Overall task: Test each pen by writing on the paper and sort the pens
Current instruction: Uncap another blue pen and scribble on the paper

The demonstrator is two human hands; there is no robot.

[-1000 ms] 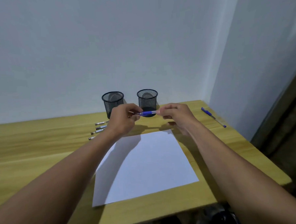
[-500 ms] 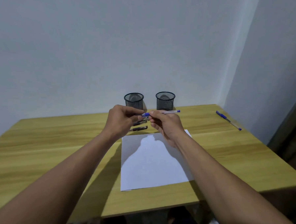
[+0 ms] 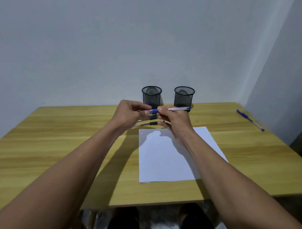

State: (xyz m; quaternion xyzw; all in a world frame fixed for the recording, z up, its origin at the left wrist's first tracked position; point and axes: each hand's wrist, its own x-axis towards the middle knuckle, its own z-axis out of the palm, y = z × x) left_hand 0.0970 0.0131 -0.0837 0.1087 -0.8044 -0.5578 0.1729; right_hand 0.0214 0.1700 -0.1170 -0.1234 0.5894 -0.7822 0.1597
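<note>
**A:** Where's the pen [image 3: 178,109] now?

**B:** Raised and level, just in front of the 2 cups [image 3: 152,97]. Your left hand [image 3: 129,113] pinches its blue end, probably the cap. Your right hand [image 3: 175,125] grips the clear barrel right beside it.

**A:** How do I uncap it well?

**B:** Pull straight along the barrel, without bending. Hold your right grip firm, then bring the tip down to the paper [image 3: 166,159] below.
</note>
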